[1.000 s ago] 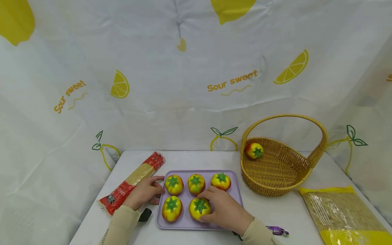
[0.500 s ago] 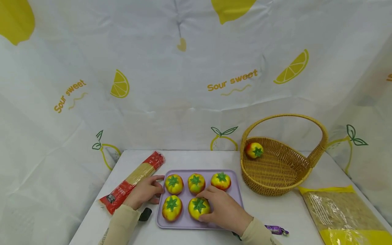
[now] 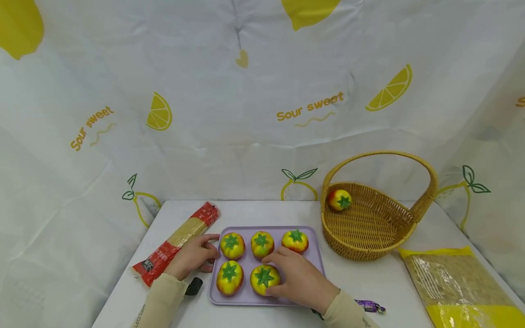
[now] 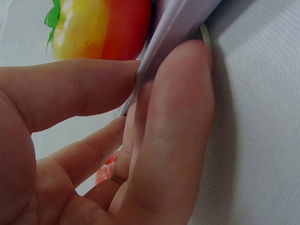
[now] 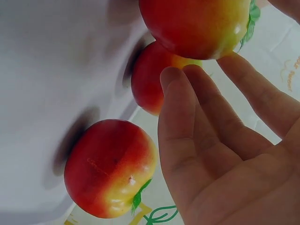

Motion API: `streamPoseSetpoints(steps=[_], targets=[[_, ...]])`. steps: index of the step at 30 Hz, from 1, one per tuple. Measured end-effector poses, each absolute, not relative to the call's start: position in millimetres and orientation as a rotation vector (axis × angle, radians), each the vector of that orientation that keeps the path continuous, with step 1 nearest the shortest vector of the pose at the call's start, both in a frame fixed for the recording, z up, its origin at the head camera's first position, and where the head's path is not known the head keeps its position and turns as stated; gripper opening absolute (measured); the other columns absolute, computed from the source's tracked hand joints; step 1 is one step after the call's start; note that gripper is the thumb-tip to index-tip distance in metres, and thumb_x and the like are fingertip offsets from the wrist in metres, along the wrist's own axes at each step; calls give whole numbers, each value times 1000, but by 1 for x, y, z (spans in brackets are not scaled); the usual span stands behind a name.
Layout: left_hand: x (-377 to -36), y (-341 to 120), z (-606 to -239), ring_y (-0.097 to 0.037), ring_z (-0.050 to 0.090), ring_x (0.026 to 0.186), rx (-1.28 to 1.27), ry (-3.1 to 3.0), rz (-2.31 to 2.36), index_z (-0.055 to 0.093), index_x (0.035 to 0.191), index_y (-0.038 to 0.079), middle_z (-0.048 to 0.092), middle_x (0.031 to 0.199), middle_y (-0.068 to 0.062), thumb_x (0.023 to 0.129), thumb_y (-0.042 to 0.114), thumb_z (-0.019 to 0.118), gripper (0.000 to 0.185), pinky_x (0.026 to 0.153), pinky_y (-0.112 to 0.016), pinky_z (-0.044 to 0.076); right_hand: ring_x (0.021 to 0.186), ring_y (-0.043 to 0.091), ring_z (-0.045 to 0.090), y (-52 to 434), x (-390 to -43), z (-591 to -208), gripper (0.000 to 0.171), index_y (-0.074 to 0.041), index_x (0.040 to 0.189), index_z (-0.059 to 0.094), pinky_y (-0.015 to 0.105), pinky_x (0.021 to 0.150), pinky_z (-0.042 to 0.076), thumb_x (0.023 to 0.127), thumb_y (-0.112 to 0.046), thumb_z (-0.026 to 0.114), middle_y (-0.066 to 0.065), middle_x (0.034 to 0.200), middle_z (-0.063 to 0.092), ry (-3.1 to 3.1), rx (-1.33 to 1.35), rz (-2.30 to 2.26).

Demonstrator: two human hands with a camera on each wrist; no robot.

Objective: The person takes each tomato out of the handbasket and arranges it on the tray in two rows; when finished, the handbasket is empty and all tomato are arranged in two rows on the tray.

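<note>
On a lilac tray [image 3: 248, 298] lie several yellow-red persimmons with green star-shaped tops, among them a back-row one [image 3: 262, 244]. My left hand [image 3: 193, 257] pinches the tray's left rim between thumb and fingers, seen close in the left wrist view. My right hand [image 3: 298, 278] is beside the front middle persimmon [image 3: 264, 281]. In the right wrist view, one fingertip touches that persimmon [image 5: 197, 26] while the fingers are fairly straight; the thumb is mostly out of frame. Near the right hand, the front right part of the tray is partly hidden.
A wicker basket [image 3: 367, 253] with an upright handle stands at the back right, one persimmon [image 3: 339, 200] inside. A red-ended noodle packet [image 3: 180, 239] lies left. At the right are a yellow-edged bag [image 3: 459, 282] and a purple-wrapped piece [image 3: 370, 306].
The front middle persimmon has shifted slightly left, and a small gap now shows between it and my right index finger. My left hand stays at the tray rim.
</note>
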State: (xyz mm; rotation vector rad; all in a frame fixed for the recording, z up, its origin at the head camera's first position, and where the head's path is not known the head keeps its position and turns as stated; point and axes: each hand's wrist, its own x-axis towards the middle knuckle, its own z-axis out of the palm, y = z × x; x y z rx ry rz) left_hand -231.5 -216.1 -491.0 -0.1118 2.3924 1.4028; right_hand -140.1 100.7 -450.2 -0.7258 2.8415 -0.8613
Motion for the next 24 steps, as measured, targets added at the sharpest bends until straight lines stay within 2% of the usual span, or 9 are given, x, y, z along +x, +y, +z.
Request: streamPoseSetpoints(steps=[6,13,20,24], targets=[[-233,-213,-491,-24,68,87,-101,2382,1410,61,152,13,69,103,-12,95,10,78,60,70,-34,67,111,14,65,106,-138,-442,62,-17,133,74,42,102,59,81,-42,95,-2,129,68,2818,-688,-893],[-235,-213,-493,-24,68,87,-100,2386,1401,61,152,14,69,104,-12,95,12,79,60,71,-35,67,113,20,68,125,-144,-431,55,-17,134,73,44,100,61,86,-38,91,0,127,69,2848,-652,-960],[-233,-213,-494,-25,68,89,-106,2376,1396,60,153,14,69,105,-13,95,12,79,62,72,-35,67,110,22,69,183,-163,-410,49,-17,133,73,45,93,63,88,-28,91,-1,124,73,2986,-587,-937],[-231,-215,-492,-25,68,89,-124,2382,1386,59,153,14,69,106,-13,95,12,78,62,72,-35,67,113,26,70,227,-179,-395,48,-14,134,73,51,97,62,90,-25,90,4,125,75,3084,-517,-877]])
